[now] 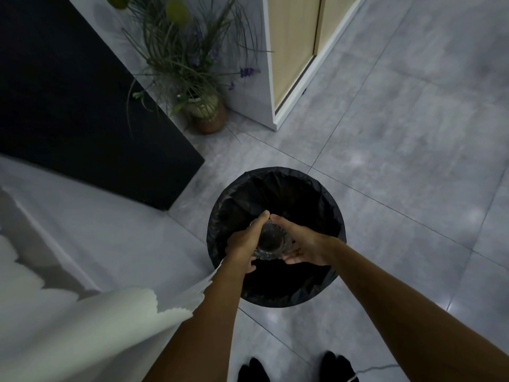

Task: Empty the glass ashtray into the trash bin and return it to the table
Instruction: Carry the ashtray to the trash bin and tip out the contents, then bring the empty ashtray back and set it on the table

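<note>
left hand (245, 239) and right hand (303, 244) are both wrapped around the glass ashtray (270, 242), holding it between them, directly over the black-lined trash bin (325, 205) mouth. this looks like the emptying step; next comes carrying it to the table, out of view.

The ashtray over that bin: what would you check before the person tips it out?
1. Both hands hold the ashtray, left hand and right hand on opposite sides: ok.
2. Ashtray over the mouth of the bin, not the floor: ok.
3. Black liner folded over the bin's rim: ok.
4. Ashtray still has ash in it: cannot tell.
5. Room in the bin: cannot tell, too dark inside.
</note>
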Motion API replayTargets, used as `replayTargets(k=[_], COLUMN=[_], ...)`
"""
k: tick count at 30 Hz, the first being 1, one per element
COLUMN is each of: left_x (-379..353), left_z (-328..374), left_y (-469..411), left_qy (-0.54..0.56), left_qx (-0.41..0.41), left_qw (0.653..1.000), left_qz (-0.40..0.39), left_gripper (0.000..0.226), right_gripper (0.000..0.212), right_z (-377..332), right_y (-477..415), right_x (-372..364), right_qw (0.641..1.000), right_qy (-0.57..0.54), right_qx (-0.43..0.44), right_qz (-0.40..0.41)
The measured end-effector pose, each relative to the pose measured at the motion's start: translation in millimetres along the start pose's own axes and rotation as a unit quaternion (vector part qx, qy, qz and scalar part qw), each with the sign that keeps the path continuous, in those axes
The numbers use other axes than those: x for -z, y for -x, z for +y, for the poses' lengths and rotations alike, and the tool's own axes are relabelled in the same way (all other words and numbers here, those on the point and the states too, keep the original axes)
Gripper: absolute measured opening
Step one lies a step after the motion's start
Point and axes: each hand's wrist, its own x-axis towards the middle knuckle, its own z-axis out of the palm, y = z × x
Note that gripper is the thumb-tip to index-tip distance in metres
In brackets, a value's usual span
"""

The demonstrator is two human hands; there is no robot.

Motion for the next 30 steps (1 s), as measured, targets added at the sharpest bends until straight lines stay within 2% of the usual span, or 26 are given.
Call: replayTargets(k=[3, 6, 7, 10, 12, 19, 21, 24, 27, 30], left_x=[-0.5, -1.8, -2.4, -4.7, -4.5, 1.5, 5.7, 16.2, 28.0, 42.0], left_z=[-2.9, 0.9, 2.2, 1.6, -0.8, -2.0, 3.5, 13.9, 22.6, 27.6], left_y=[-0.6, 10.5, 14.9, 26.9, 38.4, 114.7, 145.5, 191.5, 237.5, 290.1], left_qy=[0.016, 0.102, 0.128, 0.168, 0.186, 0.184, 0.149, 0.101, 0.090, 0.086], left_qx=[-0.052, -0.099, -0.106, -0.132, -0.154, -0.232, -0.261, -0.299, -0.286, -0.282], left_qw=[0.998, 0.989, 0.985, 0.976, 0.970, 0.955, 0.954, 0.949, 0.954, 0.954], left_qz=[-0.008, -0.051, -0.049, -0.033, -0.031, -0.001, 0.014, 0.013, -0.024, -0.058], left_gripper=[0.097, 0.057, 0.055, 0.061, 0.054, 0.010, 0.013, 0.032, 0.042, 0.044], right_gripper=[0.088, 0.085, 0.087, 0.120, 0.133, 0.133, 0.129, 0.126, 0.124, 0.113], right_z=[1.5, 1.0, 1.2, 3.8, 6.6, 8.4, 5.5, -2.9, -18.5, -40.6], right_y=[5.9, 19.6, 24.7, 39.0, 47.9, 107.1, 131.8, 175.7, 226.8, 289.0], right_x=[0.6, -5.3, -8.2, -16.8, -19.4, -38.2, -44.9, -54.4, -59.7, -67.7], right_qw=[0.999, 0.987, 0.980, 0.942, 0.919, 0.856, 0.847, 0.837, 0.826, 0.800], right_qy=[0.017, 0.083, 0.110, 0.196, 0.228, 0.266, 0.251, 0.238, 0.252, 0.284], right_qx=[0.050, 0.133, 0.159, 0.238, 0.279, 0.379, 0.401, 0.421, 0.430, 0.460], right_qz=[0.015, 0.032, 0.051, 0.133, 0.163, 0.229, 0.243, 0.256, 0.262, 0.259])
